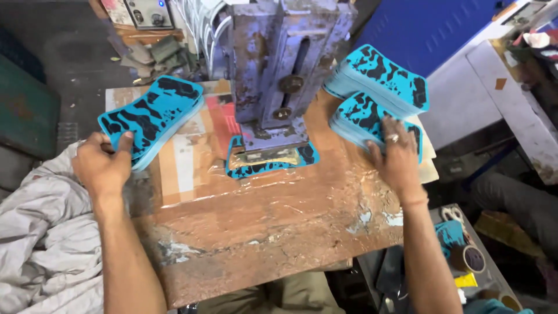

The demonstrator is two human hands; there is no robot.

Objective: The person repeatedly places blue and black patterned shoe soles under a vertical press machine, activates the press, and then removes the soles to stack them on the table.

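One blue-and-black patterned piece (272, 161) lies under the press head (278, 75) in the middle of the tabletop (261, 215), its edges showing around the plate. By the look of the piles, the work is partway through: a stack (152, 116) sits at the left edge, and two stacks sit at the right, a near one (363, 119) and a far one (381, 78) behind it.

The left hand (102, 166) grips the left stack at its near corner, thumb on top and fingers curled beneath. The right hand (398, 160) rests flat on the near right stack, fingers spread, a ring showing; it presses rather than pinches.

The press column stands between the two hands, so anything passing from side to side must go round its front. Crumpled clear film covers the worn tabletop. Grey cloth (40, 232) bunches at the lower left. A blue cabinet (430, 29) stands behind the right stacks, and a small cluttered shelf (465, 256) sits lower right.
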